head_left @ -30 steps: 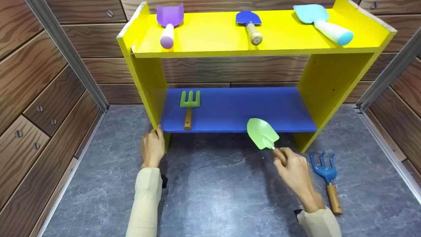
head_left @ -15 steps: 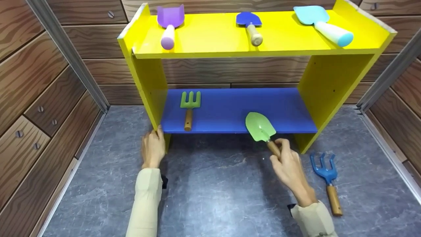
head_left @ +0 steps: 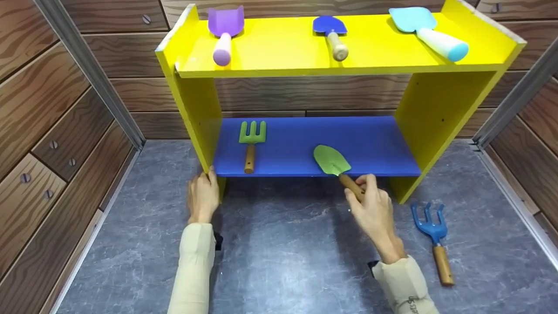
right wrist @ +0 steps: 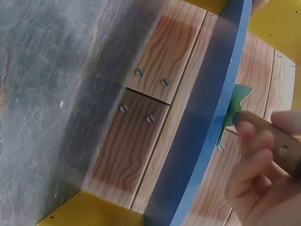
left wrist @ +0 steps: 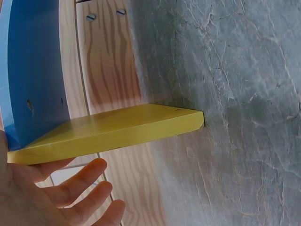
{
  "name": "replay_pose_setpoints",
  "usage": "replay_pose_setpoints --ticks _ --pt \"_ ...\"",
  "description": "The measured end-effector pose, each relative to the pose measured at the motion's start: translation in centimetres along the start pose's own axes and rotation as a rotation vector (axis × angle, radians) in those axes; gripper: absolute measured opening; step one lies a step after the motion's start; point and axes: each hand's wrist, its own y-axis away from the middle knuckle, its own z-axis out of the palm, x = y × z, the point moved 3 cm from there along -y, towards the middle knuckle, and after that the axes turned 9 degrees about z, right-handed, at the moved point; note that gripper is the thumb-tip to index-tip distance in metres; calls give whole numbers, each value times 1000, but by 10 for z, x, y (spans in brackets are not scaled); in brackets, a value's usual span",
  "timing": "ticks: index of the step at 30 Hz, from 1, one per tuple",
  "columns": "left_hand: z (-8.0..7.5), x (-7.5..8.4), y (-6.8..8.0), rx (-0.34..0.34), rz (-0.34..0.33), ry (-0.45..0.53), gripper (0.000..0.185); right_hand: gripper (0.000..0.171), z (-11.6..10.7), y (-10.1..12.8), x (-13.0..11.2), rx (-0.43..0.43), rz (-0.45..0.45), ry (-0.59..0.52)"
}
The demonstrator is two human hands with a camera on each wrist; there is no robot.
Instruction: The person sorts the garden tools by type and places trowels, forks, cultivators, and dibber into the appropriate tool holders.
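Green trowel (head_left: pixel 332 159) has moved up and left toward the frame's centre since a second ago; its blade now lies over the blue shelf (head_left: pixel 375 144). Right hand (head_left: pixel 370 207) pinches its wooden handle. Left hand (head_left: pixel 202 195), fingers relaxed, stays against the yellow side panel (head_left: pixel 194 113), holding nothing.

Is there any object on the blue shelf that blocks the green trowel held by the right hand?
Nothing visible does. The green trowel is over bare blue shelf; the green fork lies apart, toward the left end. The right hand grips the trowel's handle.
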Motion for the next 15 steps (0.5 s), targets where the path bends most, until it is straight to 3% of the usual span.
replay_pose_setpoints --ticks 2,4,11,15 --pt "0 0 0 5 3 0 53 24 1 0 -2 52 -27 5" --pt "0 0 0 7 5 -2 54 24 3 1 -4 52 -23 10" --pt "0 0 0 -1 3 12 53 27 10 6 -11 -218 110 22" --pt "0 1 0 -8 -8 11 54 22 13 3 -15 -138 56 -20"
